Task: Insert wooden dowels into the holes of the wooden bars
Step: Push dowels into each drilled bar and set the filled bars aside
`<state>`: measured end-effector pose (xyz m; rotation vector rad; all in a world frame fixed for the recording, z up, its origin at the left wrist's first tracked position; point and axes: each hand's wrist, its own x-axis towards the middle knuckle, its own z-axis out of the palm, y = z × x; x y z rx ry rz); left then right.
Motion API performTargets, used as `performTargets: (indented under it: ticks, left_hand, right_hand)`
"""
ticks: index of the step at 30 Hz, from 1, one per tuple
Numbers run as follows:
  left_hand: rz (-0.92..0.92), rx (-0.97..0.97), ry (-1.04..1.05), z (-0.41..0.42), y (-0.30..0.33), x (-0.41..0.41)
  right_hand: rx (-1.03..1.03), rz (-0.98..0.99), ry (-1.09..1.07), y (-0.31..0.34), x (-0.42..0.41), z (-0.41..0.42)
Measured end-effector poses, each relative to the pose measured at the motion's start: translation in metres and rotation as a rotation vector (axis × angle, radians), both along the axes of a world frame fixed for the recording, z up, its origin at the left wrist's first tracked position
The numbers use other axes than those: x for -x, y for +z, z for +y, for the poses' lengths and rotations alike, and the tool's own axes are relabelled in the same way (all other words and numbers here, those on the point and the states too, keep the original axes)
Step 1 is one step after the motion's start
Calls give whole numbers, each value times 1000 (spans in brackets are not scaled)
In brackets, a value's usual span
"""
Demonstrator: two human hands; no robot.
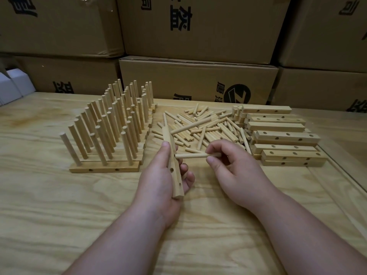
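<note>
My left hand grips a wooden bar held on edge, its holes facing right. One dowel stands out of the bar's far end. My right hand pinches another dowel lying level, its left tip at a hole in the bar. Loose dowels lie in a heap behind my hands. Bars without dowels are stacked at the right.
Several finished bars with upright dowels stand in rows at the left on the wooden table. Cardboard boxes are stacked along the table's far edge. A white box sits at the far left.
</note>
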<state>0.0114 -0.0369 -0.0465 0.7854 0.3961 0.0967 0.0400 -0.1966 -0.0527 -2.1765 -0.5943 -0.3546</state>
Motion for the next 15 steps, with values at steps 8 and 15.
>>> performTargets:
  ticks: [8, 15]
  left_hand:
    - [-63, -109, -8, -3, -3, 1]
    - [-71, -183, -27, -4, -4, 2]
  right_hand:
    - [-16, -114, 16, 7, 3, 1]
    - [27, -64, 24, 13, 7, -1]
